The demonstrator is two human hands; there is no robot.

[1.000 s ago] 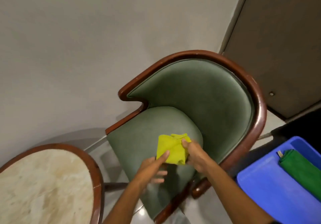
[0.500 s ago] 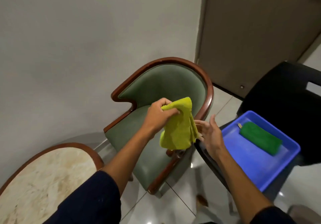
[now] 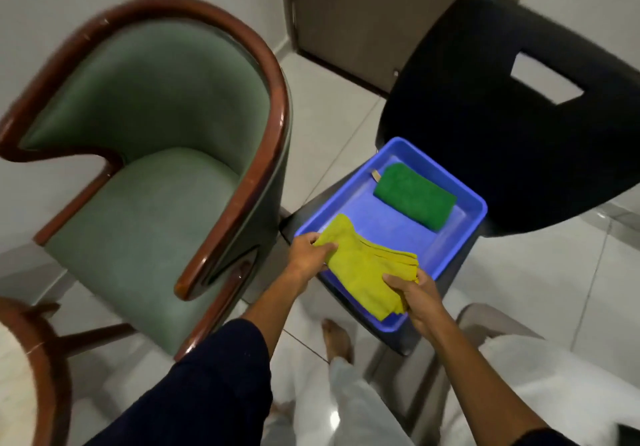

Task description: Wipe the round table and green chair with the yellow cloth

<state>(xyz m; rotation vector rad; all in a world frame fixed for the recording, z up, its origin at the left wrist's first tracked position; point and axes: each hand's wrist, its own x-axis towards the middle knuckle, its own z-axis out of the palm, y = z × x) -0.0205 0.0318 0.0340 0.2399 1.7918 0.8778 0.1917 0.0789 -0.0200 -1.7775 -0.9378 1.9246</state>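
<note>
Holding the yellow cloth over the blue tray

Both hands grip the folded cloth (image 3: pixel 367 267) above the near end of the tray (image 3: pixel 464 237). The left hand (image 3: pixel 308 255) pinches its left edge between thumb and fingers; the right hand (image 3: pixel 414 295) clasps the layered right corner. A green cloth (image 3: pixel 414 201) lies at the tray's far end. The tray sits on a black chair (image 3: pixel 502 127). The green chair (image 3: pixel 145 182) stands just left, with the table (image 3: pixel 31 369) rim at the lower left corner.

Yellow cloth (image 3: pixel 367 269), green cloth (image 3: pixel 415 199), blue tray (image 3: pixel 398 227) — green chair (image 3: pixel 145 182) with reddish-brown wood, black chair (image 3: pixel 502 154).
</note>
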